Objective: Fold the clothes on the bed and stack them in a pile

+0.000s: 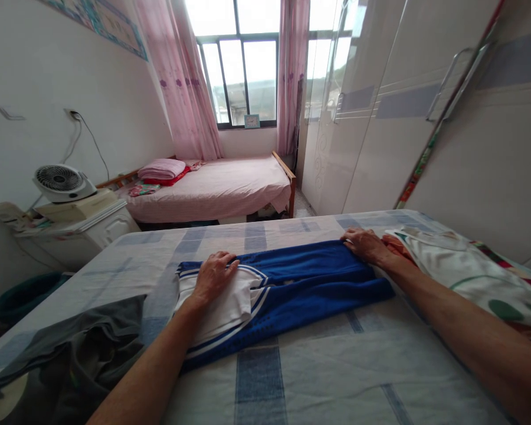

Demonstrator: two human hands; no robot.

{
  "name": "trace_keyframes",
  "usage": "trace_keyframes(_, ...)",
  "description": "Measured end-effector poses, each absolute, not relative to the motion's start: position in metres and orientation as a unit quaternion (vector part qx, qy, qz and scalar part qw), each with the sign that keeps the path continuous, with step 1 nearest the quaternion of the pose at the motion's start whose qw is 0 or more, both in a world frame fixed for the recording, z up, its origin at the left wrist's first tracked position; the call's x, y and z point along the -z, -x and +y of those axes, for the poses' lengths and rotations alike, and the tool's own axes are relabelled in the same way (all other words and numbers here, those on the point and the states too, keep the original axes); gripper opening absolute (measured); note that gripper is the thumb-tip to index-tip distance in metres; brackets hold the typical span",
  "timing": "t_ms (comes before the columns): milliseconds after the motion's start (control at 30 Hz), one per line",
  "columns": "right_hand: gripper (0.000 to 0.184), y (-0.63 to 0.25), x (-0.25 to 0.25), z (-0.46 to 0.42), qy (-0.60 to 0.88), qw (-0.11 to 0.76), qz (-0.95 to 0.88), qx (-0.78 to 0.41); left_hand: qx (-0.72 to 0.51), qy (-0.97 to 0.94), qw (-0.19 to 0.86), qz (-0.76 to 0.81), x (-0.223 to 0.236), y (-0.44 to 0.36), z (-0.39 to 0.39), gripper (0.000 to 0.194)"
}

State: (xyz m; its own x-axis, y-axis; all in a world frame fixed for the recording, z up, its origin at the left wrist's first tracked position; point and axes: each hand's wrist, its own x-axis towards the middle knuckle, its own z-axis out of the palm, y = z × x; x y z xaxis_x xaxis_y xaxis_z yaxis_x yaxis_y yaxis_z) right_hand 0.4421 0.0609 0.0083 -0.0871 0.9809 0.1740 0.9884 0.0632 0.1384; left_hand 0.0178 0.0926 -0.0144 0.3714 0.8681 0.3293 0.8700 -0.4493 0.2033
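A pair of blue and white pants (310,262) lies flattened across the bed, the white panels with striped curved edges at the left and two blue legs pointing right. My left hand (215,274) lies on the white part near the far edge, fingers stretched out over the fabric. At the right end of the far leg, my right hand (363,245) has its fingers closed on the cloth's edge. The near leg lies loose on the sheet. Part of the white panel is hidden under my left hand and forearm.
The bed wears a blue-and-white checked sheet (327,366). A crumpled dark grey garment (84,354) lies at the left, and a white, green and orange cloth (464,265) at the right. Beyond are a pink bed (239,183), a fan (62,180) and a wardrobe (371,141).
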Motion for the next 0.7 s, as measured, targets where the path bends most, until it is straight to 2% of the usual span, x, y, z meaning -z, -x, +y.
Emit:
trace_keyframes(167,0.028,-0.445,-0.007,0.068,0.676,0.002,-0.724,0.137,0.195,0.823,0.024,-0.533,0.019,-0.015,0.091,0.039)
trace_keyframes(367,0.030,-0.445,-0.007,0.078,0.683,0.031,-0.706,0.185,0.214,0.810,0.051,-0.544,0.013,-0.019,0.087,0.041)
trace_keyframes(600,0.032,-0.452,0.005,0.083,0.733,0.083,-0.674,0.026,0.191,0.798,0.066,-0.567,0.016,-0.014,0.090,0.032)
trace_keyframes(700,0.029,-0.454,0.005,0.083,0.737,0.110,-0.666,0.034,0.193,0.787,0.074,-0.582,0.016,-0.012,0.091,0.025)
